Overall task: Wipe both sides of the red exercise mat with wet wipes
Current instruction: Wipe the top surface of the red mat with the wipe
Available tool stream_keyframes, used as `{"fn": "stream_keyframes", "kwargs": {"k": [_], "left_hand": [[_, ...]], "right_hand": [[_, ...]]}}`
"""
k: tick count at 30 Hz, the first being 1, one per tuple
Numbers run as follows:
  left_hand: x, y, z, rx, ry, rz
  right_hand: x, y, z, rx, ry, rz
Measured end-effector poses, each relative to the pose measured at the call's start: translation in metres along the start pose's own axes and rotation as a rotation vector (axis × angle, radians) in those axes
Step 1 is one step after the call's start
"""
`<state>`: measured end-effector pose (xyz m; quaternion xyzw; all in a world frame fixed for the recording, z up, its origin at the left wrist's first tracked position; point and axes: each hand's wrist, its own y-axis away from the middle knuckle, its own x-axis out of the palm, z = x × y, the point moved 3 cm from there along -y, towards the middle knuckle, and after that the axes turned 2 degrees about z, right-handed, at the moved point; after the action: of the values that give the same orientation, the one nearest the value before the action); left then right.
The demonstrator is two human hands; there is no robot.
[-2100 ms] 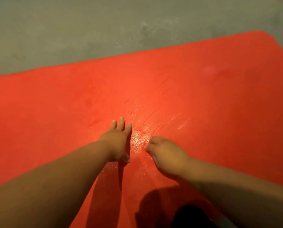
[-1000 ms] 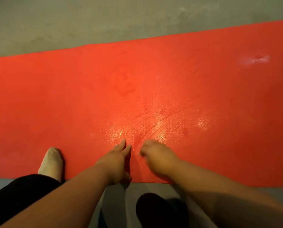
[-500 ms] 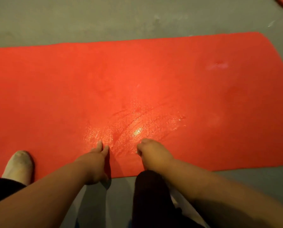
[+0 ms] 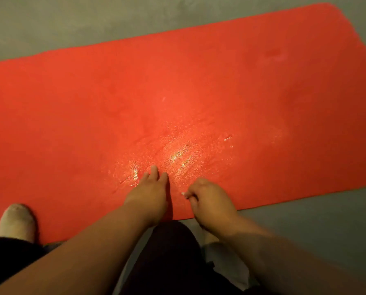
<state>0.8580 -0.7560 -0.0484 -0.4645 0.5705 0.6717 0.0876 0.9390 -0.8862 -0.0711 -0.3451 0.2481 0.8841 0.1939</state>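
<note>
1. Sock foot (image 4: 16, 222): pale, far left, planted on the near edge of the mat. A black trouser leg (image 4: 7, 258) comes up to it from below.
2. Red exercise mat (image 4: 199, 81): I log it lying flat on the grey floor (image 4: 71, 22). It runs across nearly the whole view, with its rounded far-right corner at the top right and its near edge just ahead of the knee.
3. Left hand (image 4: 150, 196): laid flat on the mat close to the near edge, with the fingers straight and held together. The fingertips reach the wet patch.
4. Wet patch (image 4: 177, 156): glistening streaks on the mat's pebbled surface, just beyond both hands.
5. Knee (image 4: 173, 252): in black cloth, on the floor between the two forearms, just short of the mat's edge.
6. Right hand (image 4: 209, 201): knuckles up over the mat's near edge, just beside the left hand. The fingers are curled in and pinch a white scrap (image 4: 183, 193), which is too small for me to tell more.
7. Pale sheet (image 4: 226, 265): crumpled on the floor under the right forearm, beside the knee. I cannot tell what it is made of.
</note>
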Motion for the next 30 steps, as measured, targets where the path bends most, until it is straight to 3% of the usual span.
{"fn": "stream_keyframes", "kwargs": {"k": [2,7,9,13,14,20,22,24,28,30], "left_hand": [[0.005,-0.005,0.001,0.007,-0.071,0.085],[0.003,-0.003,0.002,0.007,-0.113,0.167],[0.002,-0.002,0.003,0.002,-0.121,0.168],[0.000,-0.002,0.004,-0.010,-0.116,0.177],[-0.001,-0.003,0.004,-0.009,-0.118,0.187],[-0.006,-0.004,0.005,-0.015,-0.120,0.231],[-0.004,-0.005,0.008,-0.004,-0.121,0.230],[-0.002,-0.005,0.011,0.003,-0.109,0.236],[-0.001,-0.008,0.015,0.007,-0.102,0.242],[-0.001,-0.009,0.015,0.001,-0.100,0.252]], "right_hand": [[-0.021,0.003,-0.023,0.079,-0.001,-0.019],[-0.093,0.025,-0.077,0.437,0.163,-0.278],[-0.077,0.018,-0.056,0.419,0.213,-0.158],[-0.019,-0.003,-0.005,0.156,0.207,0.333],[-0.023,-0.006,-0.009,0.147,0.220,0.348],[-0.121,0.039,-0.116,0.572,0.245,-0.045],[-0.131,0.049,-0.124,0.623,0.254,-0.180],[-0.109,0.047,-0.106,0.532,0.249,-0.195],[-0.050,0.040,-0.054,0.154,0.123,0.022],[-0.064,0.043,-0.073,0.177,0.105,-0.028]]}}
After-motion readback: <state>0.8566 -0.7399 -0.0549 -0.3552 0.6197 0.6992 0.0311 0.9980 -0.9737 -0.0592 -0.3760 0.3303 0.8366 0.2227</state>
